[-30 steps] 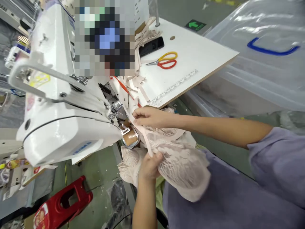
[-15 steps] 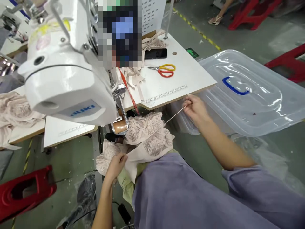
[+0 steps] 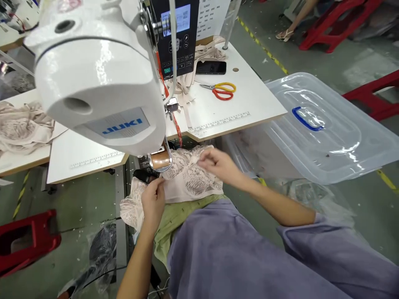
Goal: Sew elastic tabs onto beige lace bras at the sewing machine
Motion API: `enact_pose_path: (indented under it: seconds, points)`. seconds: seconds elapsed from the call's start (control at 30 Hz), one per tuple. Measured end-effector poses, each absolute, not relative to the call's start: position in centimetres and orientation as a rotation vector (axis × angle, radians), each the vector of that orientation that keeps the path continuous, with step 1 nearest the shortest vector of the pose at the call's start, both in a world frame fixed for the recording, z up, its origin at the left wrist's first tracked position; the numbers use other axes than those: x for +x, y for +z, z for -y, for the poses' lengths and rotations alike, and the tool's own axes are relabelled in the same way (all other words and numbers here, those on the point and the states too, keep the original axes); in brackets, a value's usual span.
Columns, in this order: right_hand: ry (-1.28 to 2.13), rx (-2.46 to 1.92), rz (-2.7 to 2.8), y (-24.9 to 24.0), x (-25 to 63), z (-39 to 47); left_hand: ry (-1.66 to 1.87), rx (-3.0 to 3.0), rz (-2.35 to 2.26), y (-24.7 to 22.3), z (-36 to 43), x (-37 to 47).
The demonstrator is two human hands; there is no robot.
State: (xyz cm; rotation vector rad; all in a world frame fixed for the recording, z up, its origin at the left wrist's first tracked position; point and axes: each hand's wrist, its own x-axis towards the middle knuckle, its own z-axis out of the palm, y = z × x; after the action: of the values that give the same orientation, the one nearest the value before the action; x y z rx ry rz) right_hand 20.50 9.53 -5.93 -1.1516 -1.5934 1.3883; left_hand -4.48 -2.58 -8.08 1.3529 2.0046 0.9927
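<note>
A pale beige lace bra point(image 3: 196, 182) lies across my lap, over a green cloth point(image 3: 181, 211), below the sewing machine's rounded arm end with its orange-brown roller point(image 3: 160, 160). My left hand point(image 3: 154, 199) pinches the bra's lower band just in front of that roller. On the bra's upper right, my right hand point(image 3: 220, 166) has its fingers bent together at the lace, slightly blurred; the fingertips cover what they grip. The other lace cup point(image 3: 132, 203) hangs to the left, partly behind my left wrist.
The white machine head point(image 3: 102, 95) looms at upper left. Scissors point(image 3: 221, 89) and a phone point(image 3: 212, 67) lie on the white table point(image 3: 230, 110). A lidded clear bin point(image 3: 336, 137) stands right. Red stools point(image 3: 28, 241) and more beige lace pieces point(image 3: 23, 128) are left.
My right hand has come back left from beside the table edge to the bra, and the taut thin cord no longer shows. My left hand has moved slightly up with the bra band.
</note>
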Motion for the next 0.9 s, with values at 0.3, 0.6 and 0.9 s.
enact_pose_path:
  seconds: [0.3,0.6,0.9]
  points:
    - [1.113,-0.822,2.308,-4.7,17.1,-5.7,0.728,1.726,-1.63,-1.9,2.6,-2.7]
    - [1.256,-0.735,2.392,-3.7,17.4,-6.8,0.891,1.775,-1.681,-3.2,2.5,-1.8]
    - [1.86,-0.989,1.723,-4.6,17.5,-8.2,0.773,1.697,-1.595,-2.3,2.3,-3.6]
